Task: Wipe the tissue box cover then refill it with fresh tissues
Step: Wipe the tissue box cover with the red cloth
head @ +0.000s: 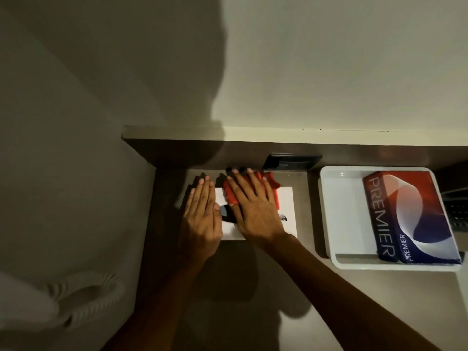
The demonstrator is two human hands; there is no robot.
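A white tissue box cover (286,206) lies on the brown counter, its dark slot partly showing between my hands. My left hand (201,214) rests flat on the cover's left end, fingers together. My right hand (250,209) presses flat on a red cloth (268,179) that lies across the cover's top and far edge. A red, white and blue pack of PREMIER tissues (410,216) lies in a white tray (329,214) to the right.
A dark raised ledge (177,150) runs along the back of the counter, with a black socket plate (291,162) right behind the cover. A dark perforated object (458,214) sits at the far right edge. A white ribbed item (83,300) lies low on the left.
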